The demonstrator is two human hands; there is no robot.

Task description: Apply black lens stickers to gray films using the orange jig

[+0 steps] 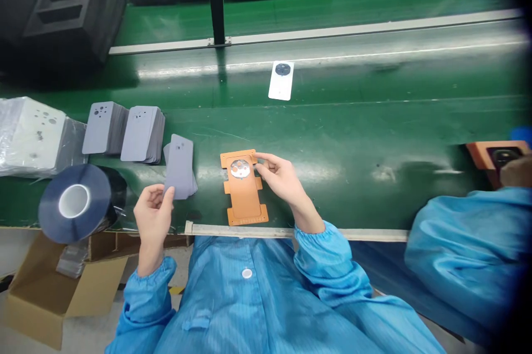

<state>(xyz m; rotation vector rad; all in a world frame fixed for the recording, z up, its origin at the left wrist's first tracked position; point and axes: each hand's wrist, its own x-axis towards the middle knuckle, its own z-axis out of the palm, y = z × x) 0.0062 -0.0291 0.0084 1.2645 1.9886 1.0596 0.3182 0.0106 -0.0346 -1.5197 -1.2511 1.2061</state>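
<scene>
Between the thumb and fingers of my left hand point(154, 213) is the lower edge of a grey phone-shaped sheet point(182, 165). It has camera holes at its top, and more such sheets lie fanned under it. My right hand point(280, 177) has its index finger and thumb at the upper right corner tab of an orange jig point(245, 199). The jig lies flat before me, with a phone-shaped recess and a shiny round part point(240, 169) near its top. How firmly those fingertips grip the tab is hard to see.
Left are two grey sheet stacks point(97, 127), a wrapped white stack point(35, 132) and a tape roll point(75, 201). A white phone back point(281, 85) lies farther back. At right, a co-worker's hand point(517, 172) touches another orange jig point(482, 157). A cardboard box point(41, 298) sits below.
</scene>
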